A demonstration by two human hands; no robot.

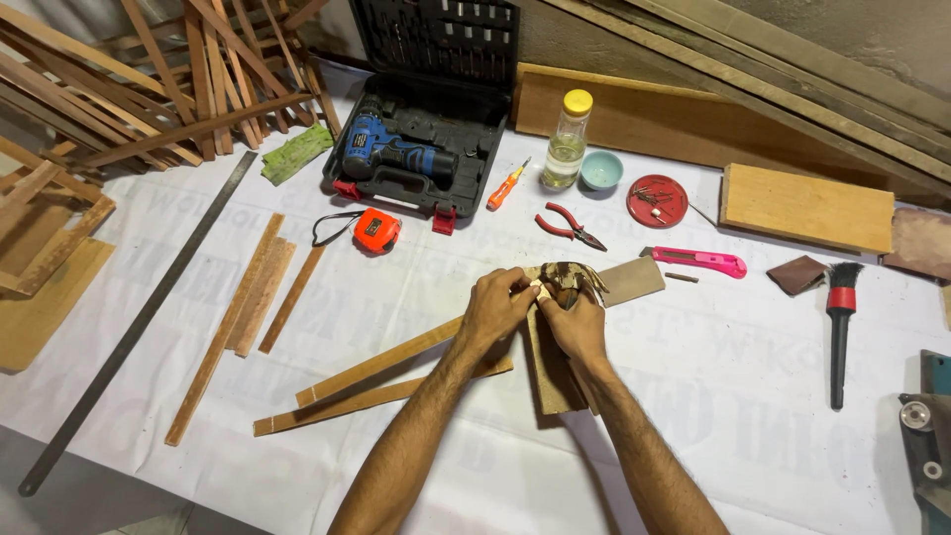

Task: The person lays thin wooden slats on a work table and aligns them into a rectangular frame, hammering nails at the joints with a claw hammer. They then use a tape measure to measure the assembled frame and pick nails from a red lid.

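White-covered bench (pixel 753 396), tools strewn: both hands meet at centre, left hand (pixel 495 309) and right hand (pixel 575 322) with fingers pinched on a small wooden piece (pixel 558 280) above a flat board (pixel 551 381). Step judged: fitting or sanding the piece; steady pressure needed.

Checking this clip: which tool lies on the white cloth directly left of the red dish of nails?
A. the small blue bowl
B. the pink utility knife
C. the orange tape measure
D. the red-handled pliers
A. The small blue bowl sits just left of the red dish of nails, beside the clear bottle; the red-handled pliers lie lower and nearer both hands, and the pink utility knife lies below the dish.
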